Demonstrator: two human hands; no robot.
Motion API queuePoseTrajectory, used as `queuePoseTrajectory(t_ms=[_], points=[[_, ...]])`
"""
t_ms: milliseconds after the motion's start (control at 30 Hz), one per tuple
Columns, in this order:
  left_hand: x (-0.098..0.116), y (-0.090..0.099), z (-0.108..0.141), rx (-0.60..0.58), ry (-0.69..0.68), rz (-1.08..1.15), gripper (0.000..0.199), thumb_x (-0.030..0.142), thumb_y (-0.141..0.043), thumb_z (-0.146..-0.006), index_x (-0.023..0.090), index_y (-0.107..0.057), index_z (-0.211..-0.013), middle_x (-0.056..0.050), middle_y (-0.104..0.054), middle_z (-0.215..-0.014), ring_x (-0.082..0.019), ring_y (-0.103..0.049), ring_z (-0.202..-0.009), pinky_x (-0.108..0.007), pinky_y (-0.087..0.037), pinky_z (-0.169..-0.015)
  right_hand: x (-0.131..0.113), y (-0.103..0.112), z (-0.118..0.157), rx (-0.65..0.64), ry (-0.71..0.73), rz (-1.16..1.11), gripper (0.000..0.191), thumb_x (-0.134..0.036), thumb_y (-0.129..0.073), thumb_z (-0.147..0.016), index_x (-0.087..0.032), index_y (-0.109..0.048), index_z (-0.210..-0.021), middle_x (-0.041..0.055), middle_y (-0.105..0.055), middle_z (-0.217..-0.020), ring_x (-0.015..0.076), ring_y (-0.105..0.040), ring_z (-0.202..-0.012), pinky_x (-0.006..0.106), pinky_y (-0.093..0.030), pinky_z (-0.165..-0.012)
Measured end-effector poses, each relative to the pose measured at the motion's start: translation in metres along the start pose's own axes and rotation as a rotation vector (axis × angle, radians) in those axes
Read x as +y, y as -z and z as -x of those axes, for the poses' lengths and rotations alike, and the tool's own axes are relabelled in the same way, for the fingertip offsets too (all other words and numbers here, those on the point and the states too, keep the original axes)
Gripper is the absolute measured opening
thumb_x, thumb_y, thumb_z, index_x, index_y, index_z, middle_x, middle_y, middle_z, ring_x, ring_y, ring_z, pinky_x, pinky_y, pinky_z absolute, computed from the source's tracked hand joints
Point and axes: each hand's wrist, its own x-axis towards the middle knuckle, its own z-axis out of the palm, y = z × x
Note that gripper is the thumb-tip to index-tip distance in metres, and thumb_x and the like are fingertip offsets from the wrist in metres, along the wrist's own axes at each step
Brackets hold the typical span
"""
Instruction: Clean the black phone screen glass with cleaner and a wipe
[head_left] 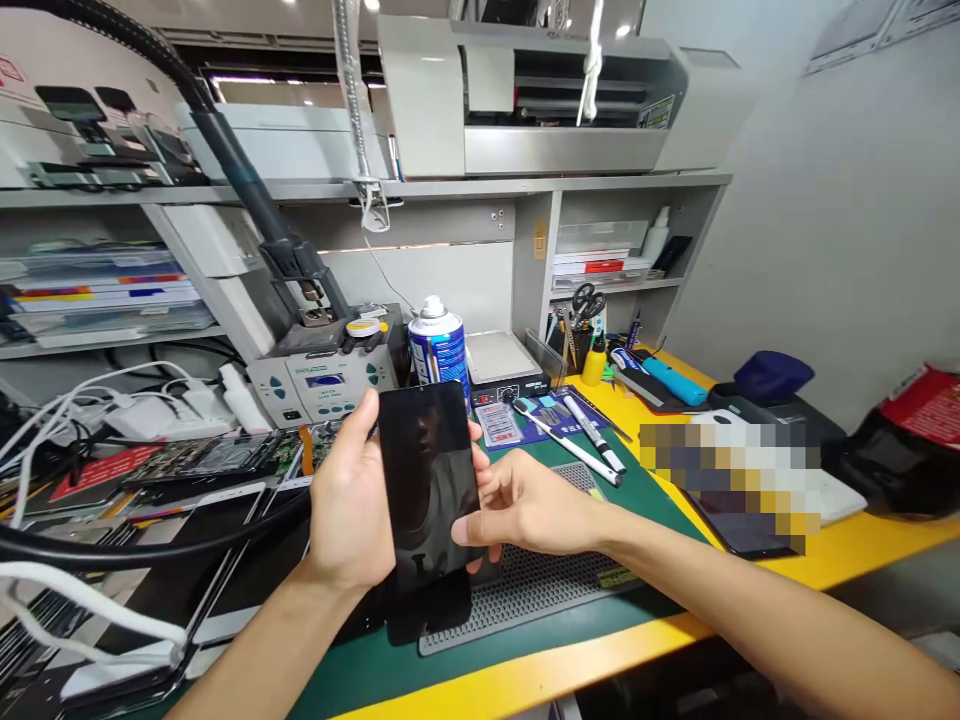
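Note:
A black smartphone (429, 470) with a dark, reflective screen is held upright in front of me. My left hand (351, 500) grips it from the left, thumb along the side edge and fingertips showing at the right edge. At the lower right of the phone, my right hand (532, 505) has its thumb on the screen and its other fingers curled by the edge, some partly hidden behind it. Below the phone a second flat black panel (439, 608) lies over a grey perforated mat (540, 577) on the green work mat (360, 675).
Phone parts and a black hose (225, 540) crowd the left side. Behind stand a repair station (322, 385), a blue spray can (439, 345) and a small heating plate (506, 370). A brush (566, 445) and marker lie right of centre. Phones (750, 530) rest on the yellow bench (847, 545).

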Motion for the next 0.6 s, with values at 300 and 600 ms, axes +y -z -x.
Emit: queuePoseTrajectory(t_ms=[300,600], points=[[-0.0018,0.0016,0.0,-0.03,0.025,0.049,0.067,0.06,-0.031,-0.094,0.008,-0.071,-0.108,-0.018,-0.074,-0.101,-0.036,-0.071,-0.09,-0.053,-0.057,-0.082,-0.001,0.0001,0.0004,0.017,-0.035,-0.031,0.028,-0.039,-0.078,-0.072,-0.013,-0.069,-0.067,0.0016,-0.067,-0.064,0.0134,-0.063,-0.057,0.023,-0.05,-0.055],[-0.0026,0.0037,0.0002,-0.002,0.024,0.05,0.067,0.06,-0.033,-0.093,0.009,-0.069,-0.115,-0.022,-0.071,-0.109,-0.045,-0.068,-0.095,-0.067,-0.054,-0.076,-0.0013,0.0033,-0.0011,0.006,-0.038,-0.089,0.033,-0.044,-0.082,-0.066,-0.013,-0.069,-0.068,0.0016,-0.068,-0.067,0.0147,-0.065,-0.059,0.023,-0.049,-0.054]])
